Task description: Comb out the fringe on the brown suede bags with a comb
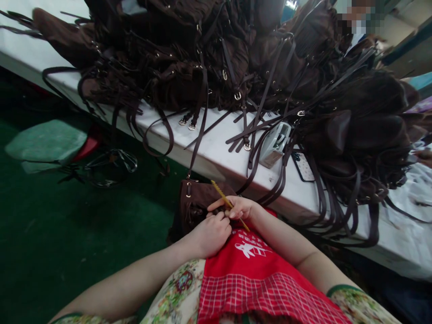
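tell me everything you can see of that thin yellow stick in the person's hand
The yellow stick is long, slim and straight, with what looks like a notched edge toward its upper end. Its material is unclear. It slants from upper left to lower right, held in the right hand, which hides part of its length. Its upper end shows against the brown bag, its lower end against the red apron.

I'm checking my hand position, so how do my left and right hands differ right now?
Your right hand holds a thin yellow tool, while no tool shows in your left hand. The right's index finger points outward; the left's fingers are curled in. The left shows mainly its back, while the right's thumb is plainly visible. Both are bare and meet beside the dark brown handbag.
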Tool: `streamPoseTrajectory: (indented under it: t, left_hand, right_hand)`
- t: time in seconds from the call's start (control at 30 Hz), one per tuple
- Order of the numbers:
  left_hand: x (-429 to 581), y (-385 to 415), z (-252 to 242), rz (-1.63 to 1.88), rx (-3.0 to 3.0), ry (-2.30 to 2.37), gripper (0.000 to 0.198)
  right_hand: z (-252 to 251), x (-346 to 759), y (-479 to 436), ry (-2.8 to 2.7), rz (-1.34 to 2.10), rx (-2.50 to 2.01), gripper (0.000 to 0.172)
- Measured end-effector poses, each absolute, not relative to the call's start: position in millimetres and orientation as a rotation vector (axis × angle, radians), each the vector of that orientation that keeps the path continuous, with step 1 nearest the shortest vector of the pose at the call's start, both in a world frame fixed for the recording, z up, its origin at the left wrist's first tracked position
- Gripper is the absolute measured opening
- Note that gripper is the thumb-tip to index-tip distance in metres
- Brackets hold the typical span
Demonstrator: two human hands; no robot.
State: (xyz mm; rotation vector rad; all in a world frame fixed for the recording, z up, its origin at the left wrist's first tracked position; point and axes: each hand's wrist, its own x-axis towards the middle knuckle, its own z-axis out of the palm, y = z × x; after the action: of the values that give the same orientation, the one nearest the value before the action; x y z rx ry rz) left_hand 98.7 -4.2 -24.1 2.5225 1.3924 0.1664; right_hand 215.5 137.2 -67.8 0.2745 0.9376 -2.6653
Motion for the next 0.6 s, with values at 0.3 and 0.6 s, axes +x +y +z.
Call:
streamPoseTrajectory:
  t: [0.3, 0.6]
  left_hand:
    - [13, 20, 59, 1.199, 1.571, 1.220, 0.033]
    - [55, 88, -19, 0.814, 0.599, 0.658, 0.031]
  right_hand:
    - [-61, 224, 137, 0.987, -2.774, 0.250, 0.050]
    - [-8, 226, 132, 1.088, -2.775, 0.121, 0.054]
